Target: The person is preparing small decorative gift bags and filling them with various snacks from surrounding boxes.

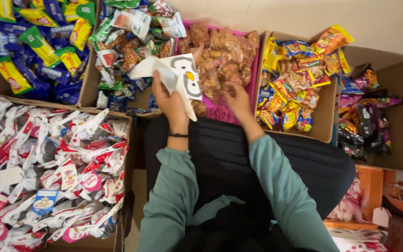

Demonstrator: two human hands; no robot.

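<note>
1. We see a white paper bag with an owl-like face printed on it, held up over the near edge of the boxes, just in front of the pink tray.
2. Our left hand grips the bag from below, its fingers curled around the lower part of the paper; a dark band sits on that wrist.
3. Our right hand hovers over the pink tray's near end, fingers loosely bent and holding nothing we can make out; it is close to the clear packets of brown snacks piled in that tray.
4. To the right stands a cardboard box of yellow and orange packets, and beyond it a box of dark purple packets.
5. To the left lie a box of green and white packets and a box of blue and yellow packets.
6. Nearest on the left, a large box holds red and white wrappers.
</note>
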